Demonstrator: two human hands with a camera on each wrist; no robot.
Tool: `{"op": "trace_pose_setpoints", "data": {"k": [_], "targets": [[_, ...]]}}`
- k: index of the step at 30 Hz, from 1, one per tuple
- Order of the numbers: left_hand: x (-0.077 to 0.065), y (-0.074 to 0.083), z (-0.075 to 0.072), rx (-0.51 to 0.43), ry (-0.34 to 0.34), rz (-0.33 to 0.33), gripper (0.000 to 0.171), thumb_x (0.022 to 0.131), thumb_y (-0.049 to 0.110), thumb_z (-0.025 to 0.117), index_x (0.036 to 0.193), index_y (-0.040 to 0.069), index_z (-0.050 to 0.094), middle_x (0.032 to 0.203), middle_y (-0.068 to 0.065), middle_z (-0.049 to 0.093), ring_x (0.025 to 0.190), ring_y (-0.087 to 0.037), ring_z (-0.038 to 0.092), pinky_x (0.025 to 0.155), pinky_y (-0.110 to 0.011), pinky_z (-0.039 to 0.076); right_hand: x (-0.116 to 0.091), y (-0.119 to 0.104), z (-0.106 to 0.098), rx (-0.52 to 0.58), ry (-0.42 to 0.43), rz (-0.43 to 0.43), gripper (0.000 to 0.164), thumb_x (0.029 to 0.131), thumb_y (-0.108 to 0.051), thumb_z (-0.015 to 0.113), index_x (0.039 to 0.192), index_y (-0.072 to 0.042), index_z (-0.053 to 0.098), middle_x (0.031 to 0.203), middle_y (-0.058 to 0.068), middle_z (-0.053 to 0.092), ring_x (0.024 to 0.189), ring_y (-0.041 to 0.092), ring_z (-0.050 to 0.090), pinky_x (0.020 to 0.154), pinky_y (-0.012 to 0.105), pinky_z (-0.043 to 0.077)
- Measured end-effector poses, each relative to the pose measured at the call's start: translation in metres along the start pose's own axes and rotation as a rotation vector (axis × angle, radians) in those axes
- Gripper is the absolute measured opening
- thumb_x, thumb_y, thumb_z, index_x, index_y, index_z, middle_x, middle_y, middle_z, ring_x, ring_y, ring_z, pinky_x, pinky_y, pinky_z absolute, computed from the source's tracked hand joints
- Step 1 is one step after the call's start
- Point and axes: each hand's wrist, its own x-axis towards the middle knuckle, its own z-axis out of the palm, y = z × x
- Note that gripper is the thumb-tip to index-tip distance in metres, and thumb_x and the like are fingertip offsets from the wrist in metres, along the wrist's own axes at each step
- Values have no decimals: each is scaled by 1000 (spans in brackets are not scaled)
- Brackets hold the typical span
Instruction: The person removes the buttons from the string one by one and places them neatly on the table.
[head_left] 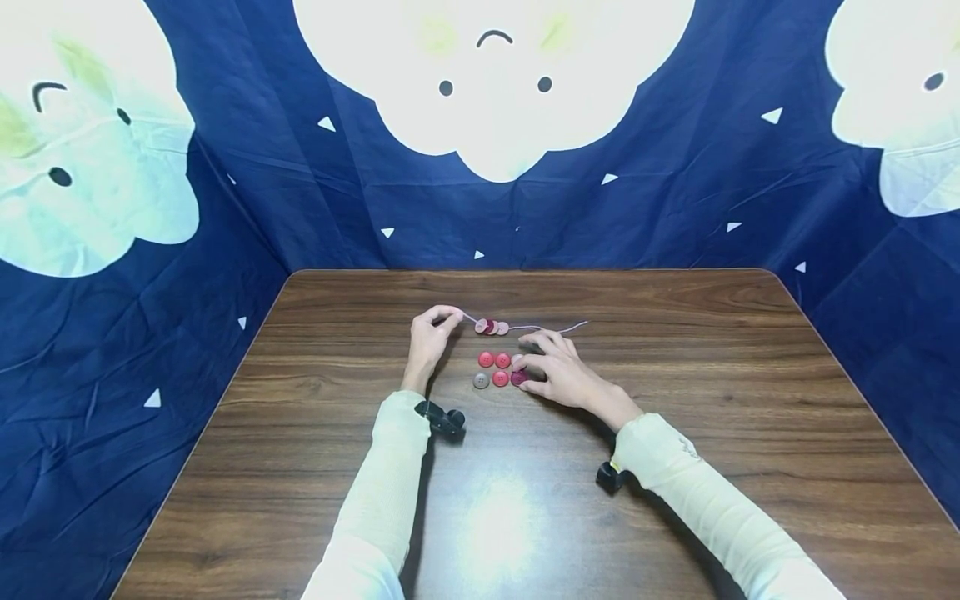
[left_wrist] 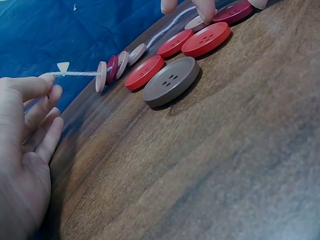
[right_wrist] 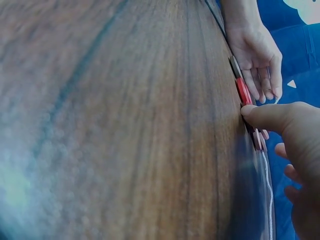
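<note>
My left hand (head_left: 429, 340) pinches one end of a pale string (left_wrist: 80, 73) between thumb and forefinger. Several pink and magenta buttons (left_wrist: 113, 70) are threaded on it, standing on edge or leaning in a row. My right hand (head_left: 562, 371) reaches low over the loose buttons, its thumb and forefinger at opposite edges of a dark magenta button (left_wrist: 234, 12) that lies flat. Beside that forefinger is a pale pink button (left_wrist: 195, 23), partly hidden by it. Red buttons (head_left: 500, 378) and a grey-brown button (left_wrist: 171, 81) lie flat between the hands.
The string's free tail (head_left: 573, 327) trails right across the wooden table (head_left: 675, 333), behind my right hand. Dark blue cloth (head_left: 517, 225) with white cloud shapes hangs behind the table. A black wrist camera (head_left: 442, 418) sits at the left cuff, another (head_left: 609, 477) at the right.
</note>
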Motion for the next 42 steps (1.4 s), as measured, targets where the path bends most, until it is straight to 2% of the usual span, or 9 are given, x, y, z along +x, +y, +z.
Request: {"op": "trace_pose_setpoints", "data": {"k": [5,9,16,20,26,31,37,42], "targets": [[0,-1,-1,4,0,-1,12,85,14,70,92,5,72,93,-9,71,82,-8,60,77,-20,46,0,0,1,-5,-4,2,26,83,-30,74,108,-22,70,137,12,48,131,32,33,101,53,29],[1,-2,-1,4,3,2,12,85,15,71,92,6,73,92,-9,71,81,-8,60,76,-20,46,2,-1,-3,22,0,34,27,84,-31,73,109,-21,69,138,12,48,132,32,33,102,54,27],[2,-2,-1,-2,4,3,12,85,15,72,92,5,73,92,-9,71,81,-7,59,76,-19,46,15,1,-9,68,114,131,19,88,-24,68,106,-16,69,136,13,51,130,35,35,102,56,27],[1,-1,-1,1,-3,-1,11,85,15,71,91,6,73,92,-9,71,81,-8,59,75,-19,45,25,5,-8,63,142,189,20,89,-24,66,107,-14,68,135,13,50,130,34,35,101,54,27],[-1,1,0,5,-10,-2,11,85,16,71,91,7,73,92,-10,71,82,-9,59,73,-19,45,35,12,-1,50,132,280,22,88,-27,67,107,-15,67,137,13,50,131,34,34,101,55,26],[-2,3,0,11,-11,-7,11,85,16,71,91,7,73,93,-10,71,83,-9,60,74,-19,46,44,19,5,37,125,342,29,87,-29,69,113,-15,66,138,14,47,131,36,32,101,54,25],[-1,1,-1,15,-11,-9,12,86,16,71,92,7,73,93,-10,71,82,-9,60,73,-19,46,53,21,11,10,88,395,37,86,-33,69,120,-16,64,141,15,44,133,37,28,103,55,23],[-2,0,-1,2,-11,-6,12,86,15,70,93,6,72,93,-9,71,81,-9,59,71,-19,46,62,18,14,-9,70,401,39,87,-36,68,122,-19,64,144,16,41,134,37,26,105,55,21]]}}
